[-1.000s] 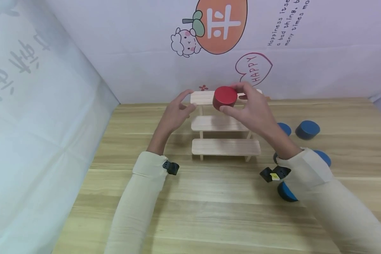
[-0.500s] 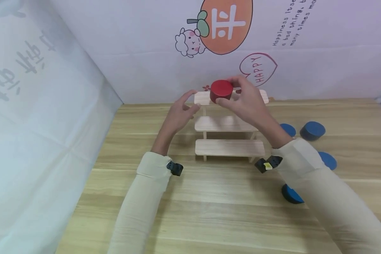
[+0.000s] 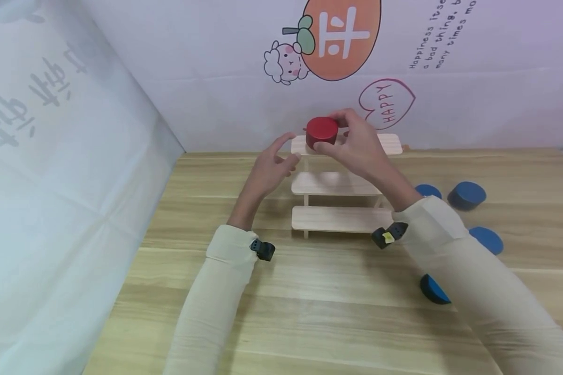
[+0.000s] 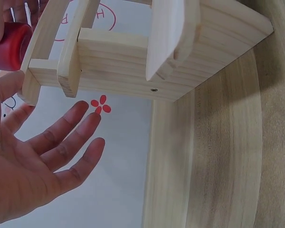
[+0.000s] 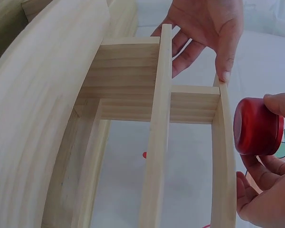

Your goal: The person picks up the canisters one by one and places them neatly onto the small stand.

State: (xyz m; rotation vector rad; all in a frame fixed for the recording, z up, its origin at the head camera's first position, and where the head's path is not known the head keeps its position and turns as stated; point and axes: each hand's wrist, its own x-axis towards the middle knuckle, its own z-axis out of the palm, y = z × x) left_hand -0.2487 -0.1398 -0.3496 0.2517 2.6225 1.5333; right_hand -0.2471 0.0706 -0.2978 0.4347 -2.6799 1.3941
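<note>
Head view: my right hand (image 3: pixel 360 148) pinches red cylinder (image 3: pixel 321 130) between thumb and fingers, upright, at top tier (image 3: pixel 389 144) of wooden stand (image 3: pixel 340 219), toward left end. Right wrist view: base touching tier or just off it, can't tell which. My left hand (image 3: pixel 266 171) pinches tier's left end, thumb at front edge, other fingers loose. For good seating: hold cylinder level, whole base over wood, clear of left fingertips; brace stand against tipping; ease grip only once weight rests.

Left arm (image 3: pixel 208 307) outstretched, right grip (image 3: pixel 356 145) curled
</note>
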